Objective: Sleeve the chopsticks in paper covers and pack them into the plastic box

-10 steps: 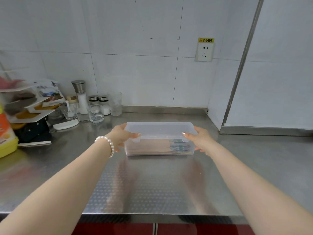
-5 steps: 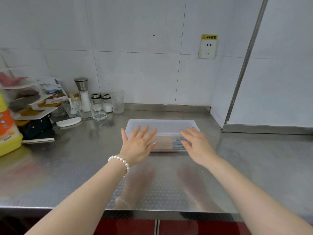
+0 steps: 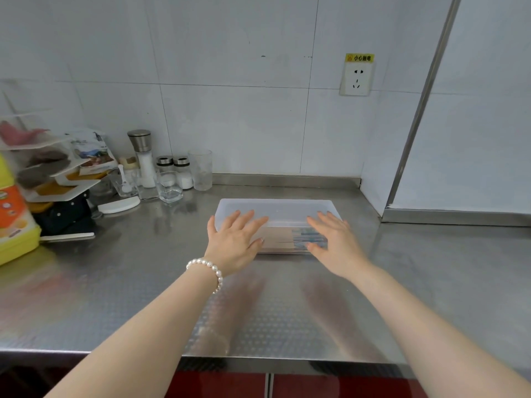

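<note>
Plastic box (image 3: 275, 214): mid-desk (image 3: 115, 282), lid on, sleeved chopsticks (image 3: 298, 239) visible inside. Left hand (image 3: 234, 239) and right hand (image 3: 334, 242): fingers straight, spread over the box's near ends. Glasses and shakers (image 3: 172, 173): far left.

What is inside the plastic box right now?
Through the clear box, sleeved chopsticks lie flat: brown paper with blue-printed ends. The left hand and right hand cover both ends, so their count is hidden.
</note>
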A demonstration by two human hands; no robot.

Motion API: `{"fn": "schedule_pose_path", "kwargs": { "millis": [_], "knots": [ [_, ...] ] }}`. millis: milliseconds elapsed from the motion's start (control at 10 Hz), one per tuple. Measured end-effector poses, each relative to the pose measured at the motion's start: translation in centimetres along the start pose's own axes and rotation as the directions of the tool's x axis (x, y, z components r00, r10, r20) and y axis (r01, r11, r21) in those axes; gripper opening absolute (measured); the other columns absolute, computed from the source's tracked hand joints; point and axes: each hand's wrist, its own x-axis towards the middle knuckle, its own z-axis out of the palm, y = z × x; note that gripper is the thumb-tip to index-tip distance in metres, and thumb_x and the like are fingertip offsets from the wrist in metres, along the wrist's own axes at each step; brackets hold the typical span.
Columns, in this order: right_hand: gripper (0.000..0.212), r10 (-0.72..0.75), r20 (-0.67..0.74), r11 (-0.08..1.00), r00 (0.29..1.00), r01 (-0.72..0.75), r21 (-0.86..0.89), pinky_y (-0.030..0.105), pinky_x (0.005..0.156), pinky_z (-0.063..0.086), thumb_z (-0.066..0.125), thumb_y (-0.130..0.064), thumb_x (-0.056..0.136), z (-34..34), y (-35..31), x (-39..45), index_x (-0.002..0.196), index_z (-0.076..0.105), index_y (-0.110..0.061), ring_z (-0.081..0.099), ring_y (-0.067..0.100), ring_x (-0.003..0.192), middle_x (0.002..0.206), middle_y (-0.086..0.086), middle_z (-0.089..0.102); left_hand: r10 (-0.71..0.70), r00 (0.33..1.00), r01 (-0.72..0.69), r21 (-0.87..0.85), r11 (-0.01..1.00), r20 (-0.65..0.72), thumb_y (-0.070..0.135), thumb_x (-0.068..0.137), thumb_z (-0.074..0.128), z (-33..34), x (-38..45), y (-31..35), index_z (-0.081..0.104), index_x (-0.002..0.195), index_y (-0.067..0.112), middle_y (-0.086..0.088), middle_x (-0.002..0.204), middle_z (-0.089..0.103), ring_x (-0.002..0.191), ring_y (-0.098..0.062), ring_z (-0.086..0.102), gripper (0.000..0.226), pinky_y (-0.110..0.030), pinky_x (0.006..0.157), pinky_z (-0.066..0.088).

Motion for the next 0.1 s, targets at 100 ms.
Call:
{"fn": "schedule_pose_path", "kwargs": {
  "millis": [100],
  "knots": [
    [0.046, 0.061, -0.076, 0.949, 0.995, -0.034, 0.315, 0.042, 0.119, 0.003, 0.064, -0.022, 0.086, -1.51, -0.64, 0.27, 0.130, 0.053, -0.019, 0.031, 0.011, 0.138, 0.143, -0.001, 0.044, -0.001, 1.000, 0.001, -0.006, 1.000, 0.009, 0.048, 0.094, 0.028, -0.04, 0.05, 0.04, 0.015, 0.139, 0.049, 0.011, 0.154, 0.013, 0.143, -0.018, 0.004, 0.046, -0.058, 0.110, -0.006]
  ]
}}
